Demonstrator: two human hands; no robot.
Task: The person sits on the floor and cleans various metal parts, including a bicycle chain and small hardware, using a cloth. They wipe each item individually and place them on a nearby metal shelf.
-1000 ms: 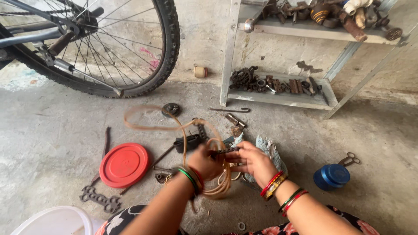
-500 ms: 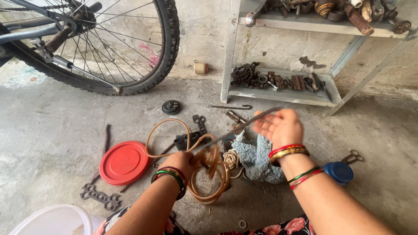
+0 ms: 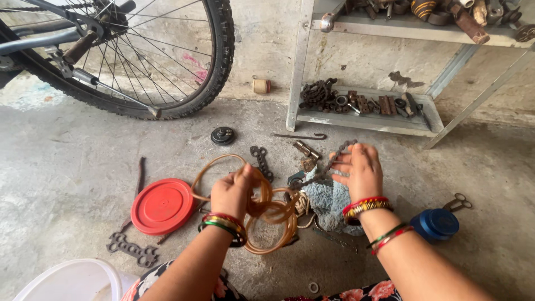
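Left hand (image 3: 231,192) is gripping a coil of tan tubing (image 3: 267,220) and one end of a bike chain (image 3: 326,167). The chain slants up to the right, into the right hand (image 3: 359,173), above a blue rag (image 3: 329,203) on the floor.

Bicycle chain (image 3: 329,166): dark, greasy metal links, stretched taut on a diagonal from roughly 7 o'clock to 1 o'clock. Its upper end is pinched at the fingers of the right hand (image 3: 362,173); its lower end runs down toward the left hand (image 3: 231,192).

Coiled tubing (image 3: 267,220): translucent amber-brown, wound in several loose loops. Gripped in the left hand, one loop arching up toward 11 o'clock, the main bundle hanging at 5 o'clock just above the concrete.
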